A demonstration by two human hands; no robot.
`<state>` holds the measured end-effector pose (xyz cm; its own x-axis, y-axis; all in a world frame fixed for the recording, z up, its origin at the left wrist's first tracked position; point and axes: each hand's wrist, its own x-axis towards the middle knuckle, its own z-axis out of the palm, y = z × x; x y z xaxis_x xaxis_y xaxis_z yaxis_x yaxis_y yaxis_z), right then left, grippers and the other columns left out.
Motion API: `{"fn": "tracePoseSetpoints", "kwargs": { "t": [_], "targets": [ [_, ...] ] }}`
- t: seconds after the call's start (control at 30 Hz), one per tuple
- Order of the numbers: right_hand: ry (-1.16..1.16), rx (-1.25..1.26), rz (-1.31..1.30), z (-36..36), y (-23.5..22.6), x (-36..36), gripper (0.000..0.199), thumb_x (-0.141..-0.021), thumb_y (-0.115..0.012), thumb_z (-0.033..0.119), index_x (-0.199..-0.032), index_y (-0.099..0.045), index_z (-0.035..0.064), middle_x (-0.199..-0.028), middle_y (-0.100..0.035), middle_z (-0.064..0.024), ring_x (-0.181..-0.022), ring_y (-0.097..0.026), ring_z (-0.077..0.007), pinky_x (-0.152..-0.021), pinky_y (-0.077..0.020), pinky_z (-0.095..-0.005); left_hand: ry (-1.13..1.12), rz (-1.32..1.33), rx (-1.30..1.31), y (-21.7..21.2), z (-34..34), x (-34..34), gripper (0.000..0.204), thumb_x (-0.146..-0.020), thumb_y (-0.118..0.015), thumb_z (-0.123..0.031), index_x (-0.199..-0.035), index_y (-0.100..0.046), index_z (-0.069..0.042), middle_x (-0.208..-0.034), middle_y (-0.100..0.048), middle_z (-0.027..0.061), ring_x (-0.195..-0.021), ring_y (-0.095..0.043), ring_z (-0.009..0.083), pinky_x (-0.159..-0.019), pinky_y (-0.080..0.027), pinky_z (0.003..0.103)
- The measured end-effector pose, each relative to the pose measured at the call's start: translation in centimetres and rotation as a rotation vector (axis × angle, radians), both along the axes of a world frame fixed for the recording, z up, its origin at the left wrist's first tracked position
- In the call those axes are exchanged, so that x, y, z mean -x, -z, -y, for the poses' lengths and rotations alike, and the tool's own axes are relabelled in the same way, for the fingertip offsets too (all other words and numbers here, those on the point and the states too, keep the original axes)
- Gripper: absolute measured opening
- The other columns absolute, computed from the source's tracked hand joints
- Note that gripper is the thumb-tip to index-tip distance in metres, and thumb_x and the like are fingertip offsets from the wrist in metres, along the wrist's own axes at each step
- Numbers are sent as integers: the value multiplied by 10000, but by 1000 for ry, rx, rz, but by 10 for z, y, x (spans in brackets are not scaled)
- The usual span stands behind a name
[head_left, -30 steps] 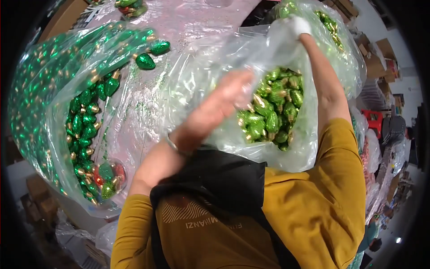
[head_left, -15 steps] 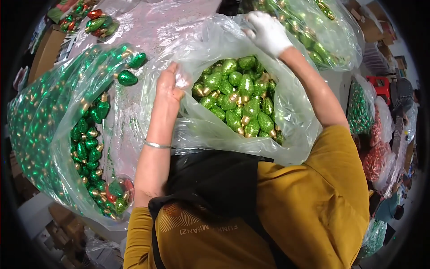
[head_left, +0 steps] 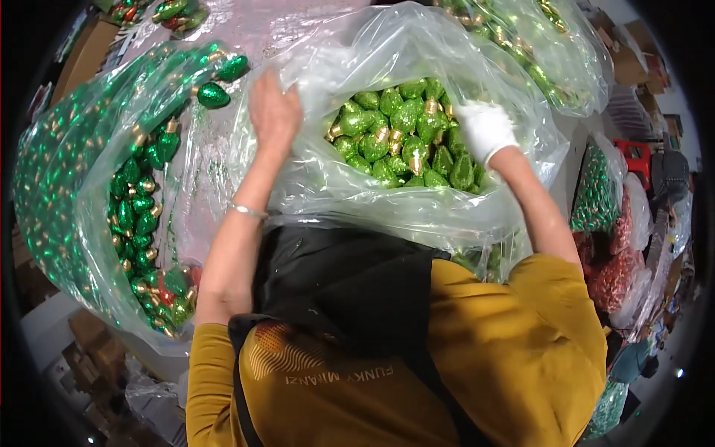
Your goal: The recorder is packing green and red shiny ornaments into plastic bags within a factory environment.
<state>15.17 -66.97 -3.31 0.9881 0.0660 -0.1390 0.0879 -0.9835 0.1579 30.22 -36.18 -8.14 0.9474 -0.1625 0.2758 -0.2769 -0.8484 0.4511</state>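
A clear plastic bag stands open in front of me, filled with green glittery bulb-shaped ornaments that have gold caps. My bare left hand, with a thin bracelet on its wrist, grips the bag's left rim. On the right side of the opening, my right hand in a white glove holds the rim just above the ornaments. The bag's mouth is spread wide between both hands.
A large clear sack of the same green ornaments lies at my left, with two loose ones near its mouth. Another full sack sits at the top right. Bags of red and green ornaments and cardboard boxes surround me.
My gloved right hand has come down from the bag's raised top to its right rim. My left hand has shifted to the left rim, and the bag's mouth has spread wider.
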Motion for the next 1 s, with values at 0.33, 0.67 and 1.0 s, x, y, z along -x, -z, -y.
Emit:
{"fn": "tracePoseSetpoints", "kwargs": {
  "t": [0.33, 0.67, 1.0],
  "targets": [
    [-526, -129, -447, -76, 142, 151, 229, -803, -497, 220, -861, -644, 55, -830, -651, -154, -774, -646, -322, -693, -516, -414, 524, -264, -567, 7, -22, 41, 597, -817, -622, -425, -1338, -464, -181, -1466, -321, 84, -1393, -191, 305, -1092, -128, 608],
    [-268, -364, -108, -48, 95, 7, 352, -673, -635, 54, -1020, -580, 71, -1083, -552, -174, -938, -578, -374, -786, -485, -417, 689, -46, -14, -77, -82, 155, 444, -827, -635, -323, -1188, -546, -79, -1242, -517, 119, -1245, -411, 288, -1003, -304, 503],
    [-324, -972, 148, -198, -27, -57, 178, -757, -663, 98, -906, -604, 21, -693, -616, -63, -615, -538, -99, -615, -454, -246, -972, -327, 787, -109, -334, 484, 148, -900, -536, -105, -936, -639, -5, -869, -649, 59, -818, -597, 121, -718, -472, 262]
  ]
}}
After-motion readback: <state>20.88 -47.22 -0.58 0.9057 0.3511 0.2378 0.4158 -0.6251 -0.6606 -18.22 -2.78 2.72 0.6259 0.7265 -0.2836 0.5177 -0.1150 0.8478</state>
